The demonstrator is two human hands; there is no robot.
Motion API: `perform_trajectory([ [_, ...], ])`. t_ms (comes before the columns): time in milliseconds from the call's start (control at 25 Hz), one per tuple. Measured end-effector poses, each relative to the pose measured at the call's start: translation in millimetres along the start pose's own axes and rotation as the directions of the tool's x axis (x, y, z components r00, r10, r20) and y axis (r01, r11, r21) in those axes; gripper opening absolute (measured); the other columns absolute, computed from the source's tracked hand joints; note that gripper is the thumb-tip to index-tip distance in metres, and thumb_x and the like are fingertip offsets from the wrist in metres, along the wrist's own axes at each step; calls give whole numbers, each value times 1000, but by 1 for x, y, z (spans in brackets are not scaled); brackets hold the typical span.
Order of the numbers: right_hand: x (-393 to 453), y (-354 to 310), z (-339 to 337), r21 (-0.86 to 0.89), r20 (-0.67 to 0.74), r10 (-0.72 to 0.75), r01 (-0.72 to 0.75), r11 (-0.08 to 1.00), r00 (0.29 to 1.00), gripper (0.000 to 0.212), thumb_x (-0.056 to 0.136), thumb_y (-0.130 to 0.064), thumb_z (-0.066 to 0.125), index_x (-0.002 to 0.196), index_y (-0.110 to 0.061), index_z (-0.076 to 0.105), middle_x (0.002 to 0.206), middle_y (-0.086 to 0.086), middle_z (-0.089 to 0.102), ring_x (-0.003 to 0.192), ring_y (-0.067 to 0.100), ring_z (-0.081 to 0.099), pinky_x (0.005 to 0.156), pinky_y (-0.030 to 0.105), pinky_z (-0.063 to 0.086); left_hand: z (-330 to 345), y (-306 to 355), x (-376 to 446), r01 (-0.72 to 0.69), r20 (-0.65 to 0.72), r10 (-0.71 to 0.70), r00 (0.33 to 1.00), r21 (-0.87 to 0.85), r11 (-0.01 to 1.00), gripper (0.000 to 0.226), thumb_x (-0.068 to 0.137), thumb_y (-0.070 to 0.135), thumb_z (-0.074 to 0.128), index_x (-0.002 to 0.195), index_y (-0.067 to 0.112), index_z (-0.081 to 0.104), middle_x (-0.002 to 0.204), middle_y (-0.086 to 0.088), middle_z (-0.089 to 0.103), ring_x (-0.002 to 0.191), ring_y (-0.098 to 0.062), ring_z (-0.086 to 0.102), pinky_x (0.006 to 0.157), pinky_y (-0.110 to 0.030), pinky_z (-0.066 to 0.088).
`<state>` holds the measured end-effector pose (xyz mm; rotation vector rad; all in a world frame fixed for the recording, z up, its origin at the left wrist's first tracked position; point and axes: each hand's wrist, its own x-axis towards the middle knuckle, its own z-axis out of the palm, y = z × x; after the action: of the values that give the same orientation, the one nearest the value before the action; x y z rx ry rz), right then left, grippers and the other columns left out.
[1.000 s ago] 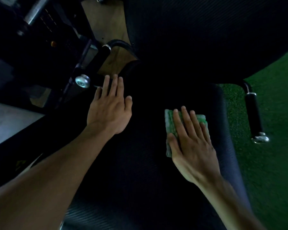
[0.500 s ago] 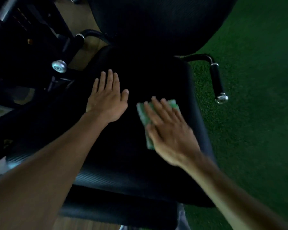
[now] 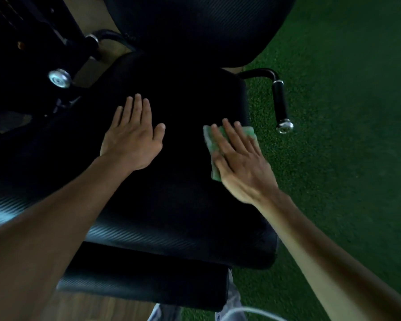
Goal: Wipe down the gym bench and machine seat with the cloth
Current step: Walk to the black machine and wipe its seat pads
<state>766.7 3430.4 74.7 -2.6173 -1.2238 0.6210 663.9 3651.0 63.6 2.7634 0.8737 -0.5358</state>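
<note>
Right hand (image 3: 239, 163): flat, fingers straight, pressing cloth (image 3: 210, 144) for wiping | left hand (image 3: 134, 140): flat, empty, bracing on seat (image 3: 183, 205)

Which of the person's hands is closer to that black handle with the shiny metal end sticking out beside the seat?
Right. The right hand presses the green cloth near the seat's right edge, close to the handle. The left hand lies flat farther left on the seat.
</note>
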Motion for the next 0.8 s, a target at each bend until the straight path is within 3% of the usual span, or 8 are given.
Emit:
perform_trajectory([
  [120,-63,-6,-4,-68,108,-315,324,944,943,58,107,-45,21,161,-36,2,172,-9,-3,157,8,-10,128,36,1,3,1,-2,3,-20,-3,1000,-6,1000,72,103,48,8,158,5,-9,168,-12,-12,155,-22,-12,126,-39,-5],
  [200,-77,10,-9,-10,149,-404,410,912,903,57,108,-47,19,161,-39,1,171,-13,-6,156,5,-11,128,32,-1,2,1,-3,16,-26,-17,1000,-25,1000,72,103,48,8,158,5,-9,168,-12,-12,155,-21,-12,126,-39,-5],
  [320,-21,34,-8,23,108,-285,284,959,953,56,106,-49,17,160,-41,4,171,-14,-4,156,5,-12,128,36,1,3,5,-5,34,-48,-36,998,-38,999,71,102,48,7,158,6,-10,168,-12,-12,155,-20,-12,127,-39,-5],
  [440,53,20,-4,37,27,-61,60,998,998,58,105,-44,19,161,-37,6,172,-7,-2,157,12,-10,128,41,2,6,8,-4,47,-76,-49,996,-27,999,71,102,48,6,158,8,-10,168,-10,-12,155,-18,-12,127,-39,-4],
  [480,62,11,-3,13,19,-47,47,999,999,59,105,-42,20,162,-36,5,172,-5,-2,157,13,-9,128,41,1,6,8,-4,53,-77,-54,996,-23,998,71,102,48,5,158,8,-10,168,-9,-12,155,-18,-13,127,-39,-4],
  [560,46,-1,-2,-48,36,-173,175,983,984,61,103,-41,16,162,-35,3,172,-4,-2,158,14,-9,128,40,0,5,8,-3,63,-75,-64,995,-21,998,71,102,48,6,158,9,-9,169,-8,-13,155,-17,-13,126,-38,-5],
  [680,-5,17,-9,-26,143,-413,420,907,899,57,106,-45,16,161,-37,3,171,-11,-4,156,6,-13,127,32,-4,4,6,-2,62,-78,-64,995,-18,998,71,101,49,5,158,9,-10,168,-7,-14,155,-17,-14,126,-37,-5],
  [800,29,43,-12,0,122,-361,364,931,924,57,106,-50,14,160,-41,3,171,-13,-6,155,4,-13,128,37,2,3,8,-4,63,-88,-64,994,-19,998,72,100,50,3,159,10,-10,169,-6,-13,155,-16,-14,127,-38,-4],
])
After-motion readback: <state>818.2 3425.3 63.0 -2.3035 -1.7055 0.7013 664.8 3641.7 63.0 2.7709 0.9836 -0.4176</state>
